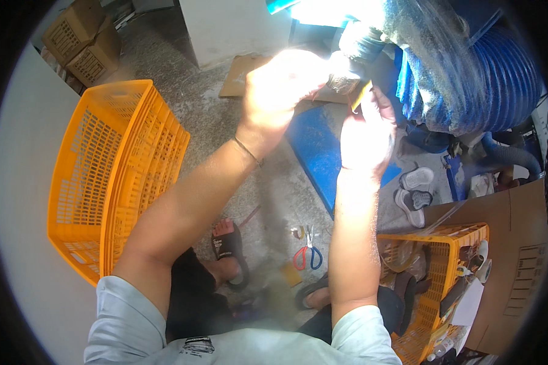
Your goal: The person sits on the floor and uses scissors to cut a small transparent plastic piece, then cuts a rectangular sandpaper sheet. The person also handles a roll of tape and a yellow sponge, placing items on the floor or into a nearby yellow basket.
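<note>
Here, grey piece (pixel 347 76) between both hands.

Both hands raised, working a small grey piece under bright glare.
Left hand (pixel 284 88) and right hand (pixel 366 131) pinch a grey object (pixel 346 78) with a yellow strip (pixel 360 95); detail washed out. Empty orange crate (pixel 112 176) at left, scissors (pixel 308 250) on floor, second orange crate (pixel 442 286) holding dark pieces at right.
</note>
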A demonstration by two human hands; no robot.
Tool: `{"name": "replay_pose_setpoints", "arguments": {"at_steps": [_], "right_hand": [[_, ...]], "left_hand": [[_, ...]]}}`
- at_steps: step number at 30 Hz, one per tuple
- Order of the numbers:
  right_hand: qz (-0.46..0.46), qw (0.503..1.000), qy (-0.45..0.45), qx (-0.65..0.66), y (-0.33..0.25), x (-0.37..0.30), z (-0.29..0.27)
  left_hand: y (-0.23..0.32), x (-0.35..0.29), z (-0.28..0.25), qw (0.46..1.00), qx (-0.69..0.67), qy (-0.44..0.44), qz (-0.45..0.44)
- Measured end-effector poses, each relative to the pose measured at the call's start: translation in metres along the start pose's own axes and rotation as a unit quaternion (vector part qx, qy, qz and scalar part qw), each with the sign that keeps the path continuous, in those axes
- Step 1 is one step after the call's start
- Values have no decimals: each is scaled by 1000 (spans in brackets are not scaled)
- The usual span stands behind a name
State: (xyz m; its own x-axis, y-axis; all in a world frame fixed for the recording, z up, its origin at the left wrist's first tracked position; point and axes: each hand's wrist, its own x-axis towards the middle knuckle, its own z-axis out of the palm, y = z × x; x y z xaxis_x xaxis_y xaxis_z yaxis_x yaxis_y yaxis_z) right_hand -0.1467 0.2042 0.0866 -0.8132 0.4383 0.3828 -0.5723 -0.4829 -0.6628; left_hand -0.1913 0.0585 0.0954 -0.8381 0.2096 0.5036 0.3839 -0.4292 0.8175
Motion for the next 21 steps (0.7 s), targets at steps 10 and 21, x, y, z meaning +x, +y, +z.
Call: {"name": "replay_pose_setpoints", "arguments": {"at_steps": [10,21], "right_hand": [[-13,962,-8,-272,-18,4,17],[-119,945,-2,-304,6,9,7]], "left_hand": [[-10,24,-1,988,122,-80,56],[-22,12,9,867,413,-24,278]]}}
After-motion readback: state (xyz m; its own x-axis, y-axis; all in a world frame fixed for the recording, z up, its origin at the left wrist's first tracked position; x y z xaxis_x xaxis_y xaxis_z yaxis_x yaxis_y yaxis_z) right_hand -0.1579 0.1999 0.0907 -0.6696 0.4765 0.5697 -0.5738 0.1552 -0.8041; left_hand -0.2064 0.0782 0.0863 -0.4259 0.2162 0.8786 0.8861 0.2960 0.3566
